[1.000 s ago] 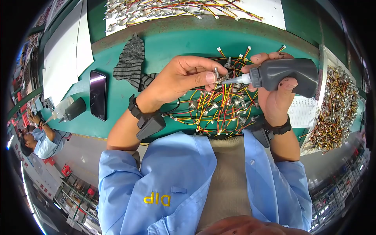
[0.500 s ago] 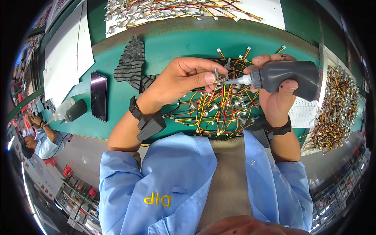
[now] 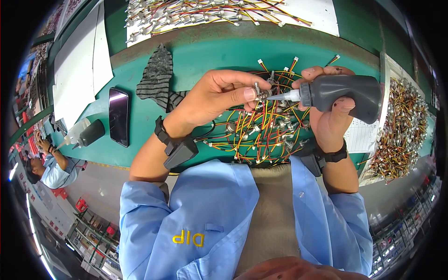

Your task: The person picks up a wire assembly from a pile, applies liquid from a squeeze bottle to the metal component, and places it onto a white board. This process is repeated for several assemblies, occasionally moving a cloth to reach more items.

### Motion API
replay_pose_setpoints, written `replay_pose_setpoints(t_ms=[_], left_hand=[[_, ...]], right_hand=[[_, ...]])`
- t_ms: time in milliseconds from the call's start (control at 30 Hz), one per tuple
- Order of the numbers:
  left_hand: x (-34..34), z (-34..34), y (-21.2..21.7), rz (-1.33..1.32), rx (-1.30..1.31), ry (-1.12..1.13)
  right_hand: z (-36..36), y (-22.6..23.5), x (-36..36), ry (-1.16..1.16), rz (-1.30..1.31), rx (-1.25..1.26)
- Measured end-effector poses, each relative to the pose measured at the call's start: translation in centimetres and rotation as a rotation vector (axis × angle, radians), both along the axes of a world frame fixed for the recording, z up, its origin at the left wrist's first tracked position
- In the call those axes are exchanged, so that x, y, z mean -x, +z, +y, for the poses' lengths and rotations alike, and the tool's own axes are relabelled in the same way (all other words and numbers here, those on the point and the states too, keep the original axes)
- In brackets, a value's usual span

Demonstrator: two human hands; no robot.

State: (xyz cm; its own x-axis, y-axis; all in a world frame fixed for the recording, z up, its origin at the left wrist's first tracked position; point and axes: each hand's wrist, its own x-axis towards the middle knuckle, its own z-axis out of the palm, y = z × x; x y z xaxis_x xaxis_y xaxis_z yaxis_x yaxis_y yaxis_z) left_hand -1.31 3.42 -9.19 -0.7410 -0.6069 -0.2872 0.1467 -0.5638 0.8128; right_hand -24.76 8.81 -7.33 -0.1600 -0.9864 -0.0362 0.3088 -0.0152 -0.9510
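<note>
My left hand point(image 3: 217, 95) pinches a small potentiometer point(image 3: 257, 88) between thumb and fingertips, its metal shaft pointing up. In my right hand point(image 3: 333, 119) lies a dark squeeze bottle point(image 3: 359, 95), tipped on its side with the fingers and thumb around it. Its pale tapered nozzle point(image 3: 287, 96) reaches left to the potentiometer; whether the tip touches it I cannot tell. Beneath both hands spreads a loose pile of potentiometers with red, yellow and black wires point(image 3: 261, 130) and small white plugs.
On the green tabletop point(image 3: 210, 49) lie a striped grey cloth point(image 3: 156, 74), a black phone point(image 3: 119, 116) and two small bottles point(image 3: 91, 133). White sheets point(image 3: 79, 70) cover the left. Wired parts fill a board point(image 3: 322, 18) at the back and a tray point(image 3: 383, 88) at right. Another person point(image 3: 58, 163) sits far left.
</note>
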Motion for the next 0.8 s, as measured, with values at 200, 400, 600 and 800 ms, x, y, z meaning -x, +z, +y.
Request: replay_pose_setpoints(t_ms=[200, 400, 600, 800], left_hand=[[0.07, 0.07, -0.09, 0.019, -0.009, 0.003], [0.08, 0.2, 0.15, 0.005, -0.006, 0.008], [0.05, 0.09, 0.21, 0.0, -0.009, 0.008], [-0.1, -0.02, 0.2, 0.047, -0.053, 0.042]], right_hand=[[0.02, -0.15, 0.04, 0.005, -0.001, 0.011], [0.16, -0.07, 0.19, 0.003, 0.026, 0.011], [0.04, -0.34, 0.3, 0.023, 0.028, 0.049], [-0.36, -0.42, 0.22, 0.046, 0.049, 0.105]])
